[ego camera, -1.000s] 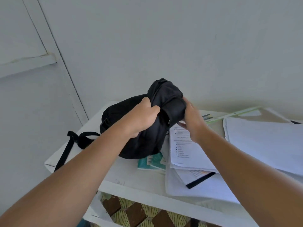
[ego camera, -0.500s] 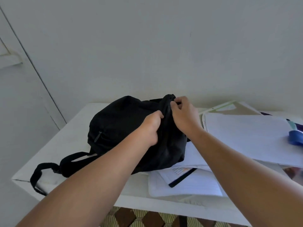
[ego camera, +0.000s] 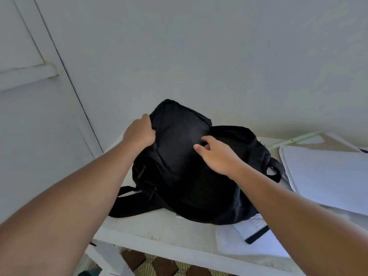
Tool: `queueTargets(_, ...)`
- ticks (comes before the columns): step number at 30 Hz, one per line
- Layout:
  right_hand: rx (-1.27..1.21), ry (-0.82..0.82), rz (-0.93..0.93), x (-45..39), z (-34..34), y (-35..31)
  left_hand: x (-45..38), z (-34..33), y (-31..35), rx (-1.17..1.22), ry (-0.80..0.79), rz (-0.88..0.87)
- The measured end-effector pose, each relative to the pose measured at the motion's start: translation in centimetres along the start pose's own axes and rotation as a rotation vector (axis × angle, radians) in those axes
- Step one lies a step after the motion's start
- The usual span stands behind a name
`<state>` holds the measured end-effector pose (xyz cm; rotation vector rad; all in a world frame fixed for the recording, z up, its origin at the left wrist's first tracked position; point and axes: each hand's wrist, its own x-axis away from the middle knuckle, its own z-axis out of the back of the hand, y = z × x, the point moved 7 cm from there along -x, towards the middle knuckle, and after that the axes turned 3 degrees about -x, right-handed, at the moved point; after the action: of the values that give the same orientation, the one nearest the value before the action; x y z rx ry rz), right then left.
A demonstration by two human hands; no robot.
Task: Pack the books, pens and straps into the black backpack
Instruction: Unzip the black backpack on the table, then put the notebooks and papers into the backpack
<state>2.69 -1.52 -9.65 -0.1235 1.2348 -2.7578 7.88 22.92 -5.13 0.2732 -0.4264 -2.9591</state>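
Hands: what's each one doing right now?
Left hand: grips the upper left edge of the black fabric backpack.
Right hand: fingers curled, pinching the backpack's fabric.

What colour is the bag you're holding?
The backpack is plain black all over, seen in the head view.

No words, numbers, brand names or signs can be read anywhere here. A sheet of paper (ego camera: pixel 255 223) at the front right edge of the table (ego camera: pixel 159 230), half under the black backpack (ego camera: pixel 191 176), carries a few lines of print, but they are too small and blurred to make out. The backpack's cloth shows no label or logo.
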Motion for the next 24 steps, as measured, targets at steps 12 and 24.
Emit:
queueTargets(12, -0.006, 0.144, 0.027, -1.5, -2.1, -1.2, -2.6, 1.7, 1.9, -0.046, 0.072, -0.186)
queueTargets(24, -0.344, 0.590, -0.005, 5.1, 13.2, 8.4, 6.7, -5.5, 27.9, 0.180, -0.198, -0.572)
